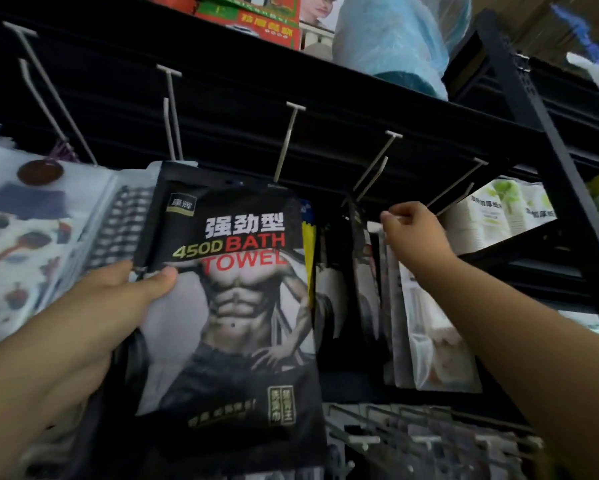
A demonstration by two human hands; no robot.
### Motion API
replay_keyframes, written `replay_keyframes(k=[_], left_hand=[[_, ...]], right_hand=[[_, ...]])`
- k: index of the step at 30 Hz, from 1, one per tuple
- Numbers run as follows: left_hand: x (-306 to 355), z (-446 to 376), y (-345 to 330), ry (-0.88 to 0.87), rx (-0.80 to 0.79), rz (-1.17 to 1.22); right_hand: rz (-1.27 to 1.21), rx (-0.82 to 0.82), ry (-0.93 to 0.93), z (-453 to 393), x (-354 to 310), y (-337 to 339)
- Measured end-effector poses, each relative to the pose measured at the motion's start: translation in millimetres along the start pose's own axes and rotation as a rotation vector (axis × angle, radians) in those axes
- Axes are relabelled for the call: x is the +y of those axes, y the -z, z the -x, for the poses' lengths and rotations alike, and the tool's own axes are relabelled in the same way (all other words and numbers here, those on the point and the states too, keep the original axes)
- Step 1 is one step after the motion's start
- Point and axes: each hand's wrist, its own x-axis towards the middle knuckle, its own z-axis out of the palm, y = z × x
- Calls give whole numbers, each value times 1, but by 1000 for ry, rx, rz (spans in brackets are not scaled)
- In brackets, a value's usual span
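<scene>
While left hand [118, 292] grips towel pack [235, 306], hooks [287, 143] above, packets [429, 323] beside.

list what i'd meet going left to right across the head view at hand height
patterned pack → left hand → bath towel pack → right hand → white packs with green print

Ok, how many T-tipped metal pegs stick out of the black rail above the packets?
5. First peg far left, second over the towel packet, third at its top edge, fourth above the right hand, fifth further right. More may be hidden.
</scene>
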Motion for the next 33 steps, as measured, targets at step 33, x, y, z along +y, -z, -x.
replay_keyframes(k=[33], left_hand=[[-13, 42, -25, -209, -95, -529]], right_hand=[[-545, -219, -330, 3, 13, 52]])
